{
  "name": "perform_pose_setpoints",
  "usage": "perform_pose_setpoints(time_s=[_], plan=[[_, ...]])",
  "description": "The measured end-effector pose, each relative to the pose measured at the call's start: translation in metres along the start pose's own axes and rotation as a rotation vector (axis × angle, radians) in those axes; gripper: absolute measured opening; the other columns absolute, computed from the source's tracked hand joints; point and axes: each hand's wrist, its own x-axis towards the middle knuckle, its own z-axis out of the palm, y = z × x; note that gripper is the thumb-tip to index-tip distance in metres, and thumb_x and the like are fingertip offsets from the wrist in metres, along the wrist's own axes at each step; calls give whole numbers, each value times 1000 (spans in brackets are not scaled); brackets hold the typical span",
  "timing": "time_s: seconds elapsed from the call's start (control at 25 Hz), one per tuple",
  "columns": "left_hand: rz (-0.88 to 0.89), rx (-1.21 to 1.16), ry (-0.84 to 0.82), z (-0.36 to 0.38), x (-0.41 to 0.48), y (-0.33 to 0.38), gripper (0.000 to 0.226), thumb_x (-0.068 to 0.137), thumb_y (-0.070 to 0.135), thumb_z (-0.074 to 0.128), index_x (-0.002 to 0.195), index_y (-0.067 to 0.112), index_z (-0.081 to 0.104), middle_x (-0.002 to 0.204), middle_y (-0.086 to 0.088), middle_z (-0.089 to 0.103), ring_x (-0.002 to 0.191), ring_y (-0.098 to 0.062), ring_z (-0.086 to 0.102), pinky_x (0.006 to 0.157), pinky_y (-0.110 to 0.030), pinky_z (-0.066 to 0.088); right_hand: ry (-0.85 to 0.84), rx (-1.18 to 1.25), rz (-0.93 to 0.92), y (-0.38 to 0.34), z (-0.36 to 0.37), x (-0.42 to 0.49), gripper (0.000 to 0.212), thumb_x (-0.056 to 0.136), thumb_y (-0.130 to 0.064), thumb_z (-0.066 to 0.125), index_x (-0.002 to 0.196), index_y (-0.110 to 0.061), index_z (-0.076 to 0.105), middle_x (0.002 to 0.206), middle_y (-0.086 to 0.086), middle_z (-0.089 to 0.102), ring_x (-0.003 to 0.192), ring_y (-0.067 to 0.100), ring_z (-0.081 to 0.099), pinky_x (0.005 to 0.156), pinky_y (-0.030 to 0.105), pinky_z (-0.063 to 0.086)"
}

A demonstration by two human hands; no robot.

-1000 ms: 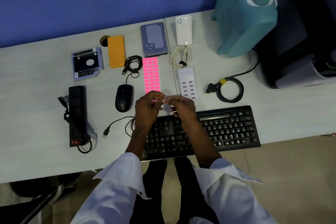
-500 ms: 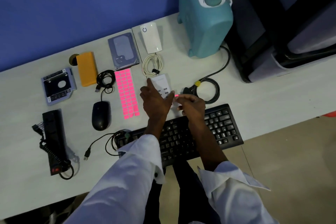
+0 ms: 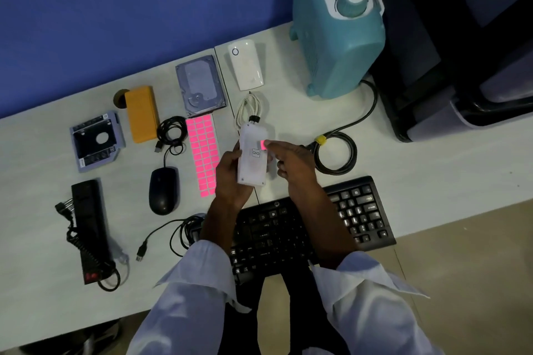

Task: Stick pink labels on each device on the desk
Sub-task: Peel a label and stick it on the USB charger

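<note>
Left hand wraps the light, rigid white USB charging hub by its long edges while the right hand fingertip presses a flimsy pink label on.

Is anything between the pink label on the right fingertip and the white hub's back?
Nothing visible. The right hand presses the pink label directly onto the white hub, which the left hand holds up.

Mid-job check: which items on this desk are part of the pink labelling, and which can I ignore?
In the job: white USB hub held by left hand; pink label under right hand; label sheet; mouse; hard drive; keyboard.

Lying about: coiled black cable; white cable.
</note>
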Motion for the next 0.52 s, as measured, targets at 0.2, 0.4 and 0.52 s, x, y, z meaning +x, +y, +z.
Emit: perform_pose_setpoints(time_s=[0.2,0.4,0.52], plan=[[-8,-203,45,3,-8,-2,49,83,13,47,131,8,55,100,-14,74,87,-27,73,79,-35,61,7,10,24,1,18,-5,9,81,-7,79,86,-4,72,70,3,68,35,-2,53,34,12,35],[-6,-152,104,7,-7,-2,52,83,14,47,134,10,54,101,-13,73,87,-25,71,81,-35,60,24,-23,-69,7,21,0,13,77,-5,82,71,-13,74,72,2,72,57,8,66,48,18,51],[-15,-103,114,10,-5,-2,39,88,10,40,120,12,62,88,-9,72,77,-21,70,72,-30,58,65,-135,-211,17,24,7,12,73,-8,85,71,-18,78,73,5,75,67,15,67,72,35,60]])
